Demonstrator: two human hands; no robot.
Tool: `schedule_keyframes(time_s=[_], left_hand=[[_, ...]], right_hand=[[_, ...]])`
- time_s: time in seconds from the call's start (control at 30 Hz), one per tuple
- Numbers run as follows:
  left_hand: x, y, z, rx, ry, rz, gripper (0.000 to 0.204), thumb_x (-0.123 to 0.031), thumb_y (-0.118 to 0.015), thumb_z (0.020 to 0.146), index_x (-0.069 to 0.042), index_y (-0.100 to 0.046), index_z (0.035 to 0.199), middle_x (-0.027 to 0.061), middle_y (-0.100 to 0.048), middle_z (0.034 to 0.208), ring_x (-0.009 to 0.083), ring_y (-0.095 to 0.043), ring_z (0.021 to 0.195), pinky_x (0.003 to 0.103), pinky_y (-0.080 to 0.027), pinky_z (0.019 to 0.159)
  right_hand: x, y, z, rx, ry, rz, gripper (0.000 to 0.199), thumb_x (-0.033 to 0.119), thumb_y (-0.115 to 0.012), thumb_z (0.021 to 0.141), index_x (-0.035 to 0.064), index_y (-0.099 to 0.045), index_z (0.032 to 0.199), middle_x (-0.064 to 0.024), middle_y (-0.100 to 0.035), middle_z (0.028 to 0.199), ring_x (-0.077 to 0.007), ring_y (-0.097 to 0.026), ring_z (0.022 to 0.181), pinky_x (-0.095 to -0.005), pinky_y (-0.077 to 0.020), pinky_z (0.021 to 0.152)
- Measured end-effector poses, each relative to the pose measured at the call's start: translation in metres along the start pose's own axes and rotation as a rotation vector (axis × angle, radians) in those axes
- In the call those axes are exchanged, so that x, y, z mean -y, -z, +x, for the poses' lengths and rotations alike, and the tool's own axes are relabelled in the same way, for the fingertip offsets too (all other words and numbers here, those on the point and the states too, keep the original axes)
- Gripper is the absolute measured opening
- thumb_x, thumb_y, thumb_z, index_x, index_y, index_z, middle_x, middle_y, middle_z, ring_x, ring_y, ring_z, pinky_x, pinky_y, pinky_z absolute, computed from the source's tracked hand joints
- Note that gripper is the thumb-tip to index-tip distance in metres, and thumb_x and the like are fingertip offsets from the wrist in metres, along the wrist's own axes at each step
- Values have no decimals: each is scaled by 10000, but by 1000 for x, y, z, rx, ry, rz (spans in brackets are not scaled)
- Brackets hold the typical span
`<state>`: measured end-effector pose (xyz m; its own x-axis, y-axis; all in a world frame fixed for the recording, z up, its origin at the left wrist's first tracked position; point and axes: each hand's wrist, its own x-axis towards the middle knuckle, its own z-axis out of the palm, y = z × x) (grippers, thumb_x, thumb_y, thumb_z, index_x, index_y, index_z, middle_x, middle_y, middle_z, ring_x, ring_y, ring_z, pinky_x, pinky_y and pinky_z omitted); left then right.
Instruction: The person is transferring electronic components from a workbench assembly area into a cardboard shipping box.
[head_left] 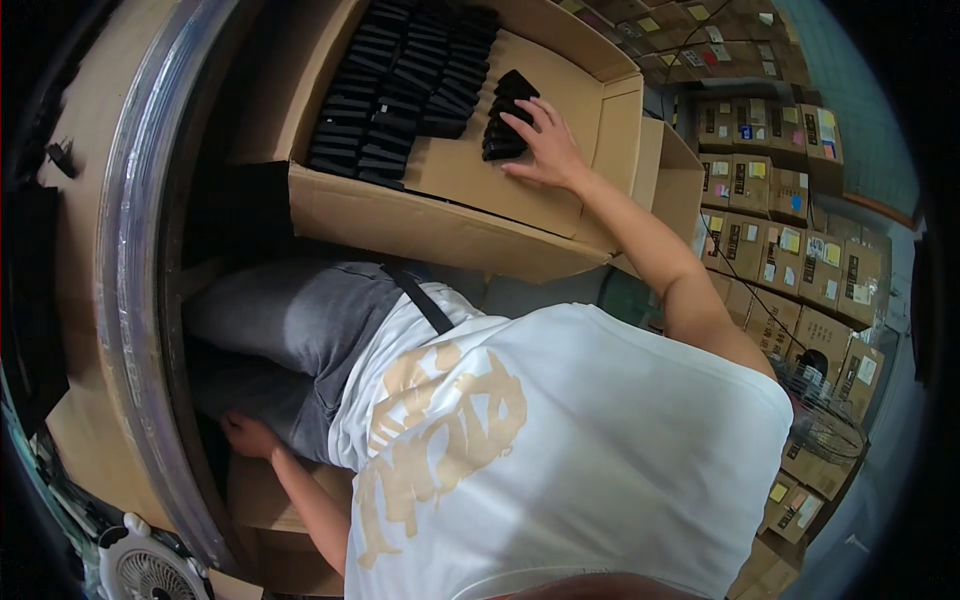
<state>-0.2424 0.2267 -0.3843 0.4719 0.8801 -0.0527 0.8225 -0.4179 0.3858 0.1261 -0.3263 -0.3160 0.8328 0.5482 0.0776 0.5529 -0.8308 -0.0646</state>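
Observation:
My right hand (545,145) reaches into an open cardboard box (430,222), its fingers apart. The fingertips touch a short row of black plastic-looking parts (508,115) standing on a brown cardboard sheet (465,185). The thumb lies spread near the row's closer end. On the left side of the same box, several packed rows of similar thin black pieces (385,95) stand side by side; their exact kind is unclear. Low beside my grey trousers, my left hand (248,436) has its fingers curled. Whether anything is inside them is hidden in shadow.
A worktable (85,340) with a clear plastic-covered edge (135,300) runs along the left. A white fan (150,565) stands at its lower end. Stacked cartons (790,260) line the right, with a wire-cage fan (825,425) before them. Another open carton (675,185) adjoins the box.

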Motion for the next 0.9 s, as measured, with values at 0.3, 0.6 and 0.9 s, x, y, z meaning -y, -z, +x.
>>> schedule_keyframes(time_s=[0.3, 0.6, 0.9], left_hand=[[-5, 4, -4, 0, 20, -28, 374, -301, -406, 915, -4, -634, 931, 216, -648, 936, 422, -561, 778, 452, -426, 705], [3, -2, -4, -29, 10, -51, 382, -305, -401, 915, -7, -638, 951, 212, -653, 929, 423, -567, 767, 455, -431, 705], [-9, 6, -5, 6, 35, -63, 398, -322, -392, 923, -16, -644, 960, 201, -661, 951, 421, -574, 779, 447, -437, 713]], right_hand=[[12, -8, 15, 162, -188, 55, 614, 289, -737, 673, 170, -512, 1232, -87, -473, 1255, -302, -479, 1059, -403, -408, 917], [32, -10, -5, 162, -180, 213, 625, 201, -729, 635, 137, -504, 1214, -90, -514, 1200, -296, -510, 1026, -362, -437, 885], [78, -20, 14, 74, 53, 423, 660, 174, -729, 604, 124, -505, 1222, -92, -508, 1224, -301, -508, 1076, -368, -446, 893]])
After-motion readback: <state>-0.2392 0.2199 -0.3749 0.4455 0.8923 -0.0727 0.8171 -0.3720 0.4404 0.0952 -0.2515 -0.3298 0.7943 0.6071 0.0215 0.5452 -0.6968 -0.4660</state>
